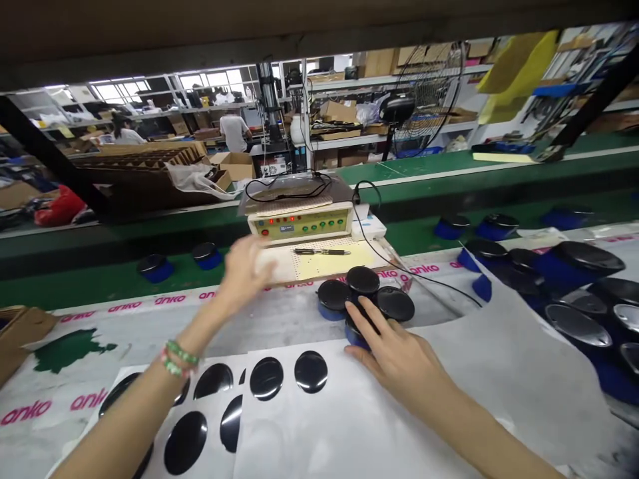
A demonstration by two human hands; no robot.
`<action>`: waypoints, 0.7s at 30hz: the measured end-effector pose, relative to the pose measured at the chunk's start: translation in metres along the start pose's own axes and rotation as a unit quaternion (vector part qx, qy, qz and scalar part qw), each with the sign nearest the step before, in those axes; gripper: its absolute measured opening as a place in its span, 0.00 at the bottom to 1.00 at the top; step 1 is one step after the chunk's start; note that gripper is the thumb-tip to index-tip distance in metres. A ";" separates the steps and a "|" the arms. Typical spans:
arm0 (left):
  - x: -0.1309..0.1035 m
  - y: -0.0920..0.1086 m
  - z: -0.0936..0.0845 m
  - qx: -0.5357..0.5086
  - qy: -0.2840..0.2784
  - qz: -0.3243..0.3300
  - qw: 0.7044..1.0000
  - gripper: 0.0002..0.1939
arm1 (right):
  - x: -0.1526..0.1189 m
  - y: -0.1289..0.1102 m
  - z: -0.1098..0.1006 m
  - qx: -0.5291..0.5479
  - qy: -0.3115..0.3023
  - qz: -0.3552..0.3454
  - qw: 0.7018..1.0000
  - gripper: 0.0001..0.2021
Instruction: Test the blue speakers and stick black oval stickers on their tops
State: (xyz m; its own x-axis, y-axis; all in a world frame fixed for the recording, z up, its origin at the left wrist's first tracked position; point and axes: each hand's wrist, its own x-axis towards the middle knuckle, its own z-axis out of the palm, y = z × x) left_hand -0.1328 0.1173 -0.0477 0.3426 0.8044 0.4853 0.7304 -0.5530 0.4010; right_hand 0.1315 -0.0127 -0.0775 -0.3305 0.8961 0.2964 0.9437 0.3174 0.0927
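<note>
My left hand (247,273), blurred by motion, is in front of the tester box (299,225) with lit red and green buttons. Its finger positions are smeared, and I see nothing held. My right hand (399,349) is at a cluster of round blue pieces with black tops. Its thumb and fingers close around the front blue piece (353,332), which they partly hide. The left piece (333,294), the back piece (363,280) and the right piece (395,303) stand against it. Below lies a white sheet (299,436) bearing black round discs (310,371).
A pen (322,252) lies on yellow paper before the box, and a black cable (424,276) runs rightward. More blue pieces (579,259) crowd the right, with two on the green belt (94,279) at left. A cardboard box (24,332) is at the left edge. People work behind.
</note>
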 end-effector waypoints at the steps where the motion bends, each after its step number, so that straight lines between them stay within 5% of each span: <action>1: -0.005 0.017 0.011 -0.018 -0.050 0.039 0.998 0.26 | 0.001 -0.002 0.000 -0.017 -0.005 -0.001 1.000 0.23; 6: -0.020 0.067 0.057 -0.088 -0.189 0.115 0.971 0.36 | -0.011 0.001 -0.014 0.106 -0.016 0.012 0.994 0.24; 12: -0.026 0.059 0.059 -0.111 -0.147 0.055 0.981 0.35 | -0.022 0.007 -0.017 0.075 -0.003 -0.049 0.996 0.22; 21: -0.037 0.057 0.050 -0.097 -0.133 0.001 0.986 0.39 | 0.074 0.040 -0.021 0.117 -0.082 0.036 0.989 0.26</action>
State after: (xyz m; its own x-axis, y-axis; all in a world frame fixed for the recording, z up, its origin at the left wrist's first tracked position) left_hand -0.0744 0.0667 -0.0816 0.5053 0.8180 0.2749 0.6116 -0.5642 0.5546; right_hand 0.1451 0.0595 -0.0322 -0.2771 0.9515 0.1338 0.9431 0.2959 -0.1515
